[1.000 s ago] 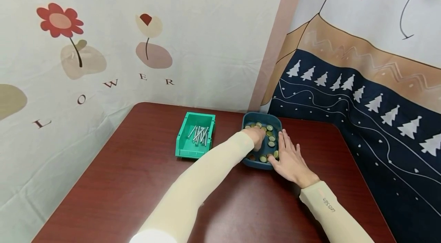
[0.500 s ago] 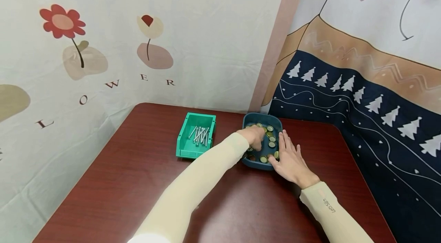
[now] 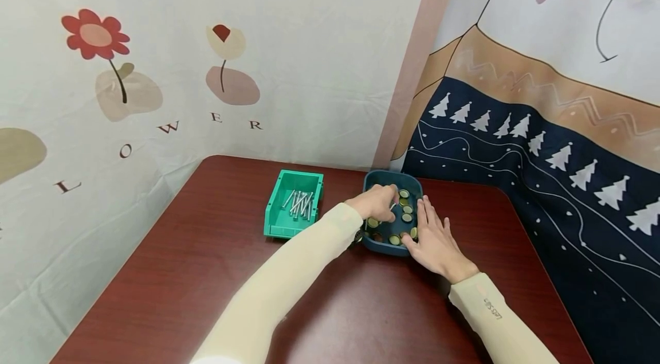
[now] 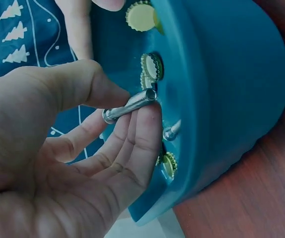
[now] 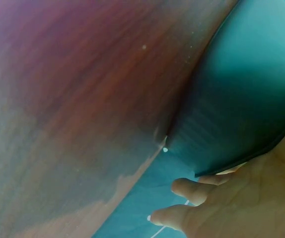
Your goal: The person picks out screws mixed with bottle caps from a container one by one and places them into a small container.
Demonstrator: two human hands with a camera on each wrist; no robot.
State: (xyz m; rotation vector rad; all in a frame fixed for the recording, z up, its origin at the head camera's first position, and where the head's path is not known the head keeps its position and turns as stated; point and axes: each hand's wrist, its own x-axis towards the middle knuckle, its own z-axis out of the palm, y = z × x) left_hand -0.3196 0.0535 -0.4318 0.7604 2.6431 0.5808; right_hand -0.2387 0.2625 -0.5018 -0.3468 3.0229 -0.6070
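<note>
My left hand (image 3: 373, 204) is over the blue tray (image 3: 385, 247). Its thumb and fingers pinch a silver metal bolt (image 4: 131, 105) with a hollow end, lifted above the tray floor in the left wrist view. Another silver bolt (image 4: 171, 132) lies in the tray against its wall. Bottle caps (image 3: 404, 194) are scattered over the tray floor, several of them gold-edged. Resting along the tray's right side is my right hand (image 3: 435, 238), fingers straight, thumb over the near rim. The right wrist view shows that palm beside the tray's outer wall (image 5: 242, 89).
Left of the tray, a green open-front bin (image 3: 283, 230) holds a pile of silver bolts (image 3: 300, 204). Both containers stand toward the back of the dark red table (image 3: 170, 272). Printed cloths (image 3: 319, 54) hang behind and to the right of it.
My left hand has drawn back slightly to the left and risen inside the tray, and a silver bolt now shows at its fingertips. The right hand has stayed put.
</note>
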